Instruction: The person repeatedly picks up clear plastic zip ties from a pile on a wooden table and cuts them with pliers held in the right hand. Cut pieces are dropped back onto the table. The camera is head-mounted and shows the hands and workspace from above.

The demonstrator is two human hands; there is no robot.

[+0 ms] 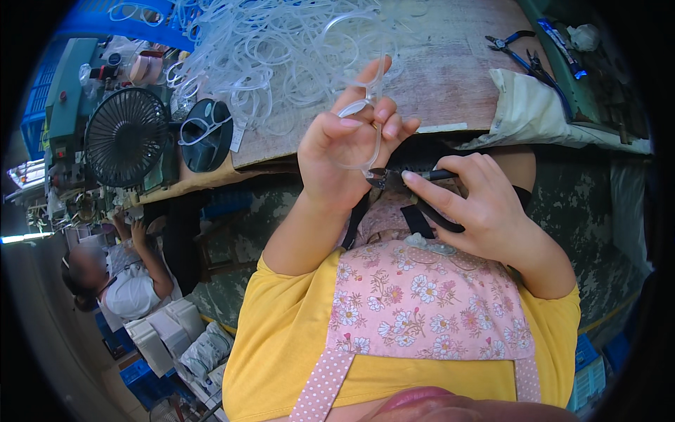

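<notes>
In my left hand (336, 151) I hold a clear plastic spectacle frame (377, 137) with two rounded rims, upright in front of me. The thumb and fingers are curled around its lower rim, and the upper rim reaches over the tabletop. My right hand (485, 207) is closed on black-handled side cutters (394, 180). The cutter jaws touch or nearly touch the bottom end of the frame, just beside my left palm; whether they bite on it is too small to tell.
A tangled heap of clear plastic frames (260, 63) covers the wooden table (450, 77). A black fan (126, 137) stands at left. More pliers (538, 67) and a white cloth bag (524, 109) lie at right. Another person (130, 281) sits far left, beside white boxes (165, 330).
</notes>
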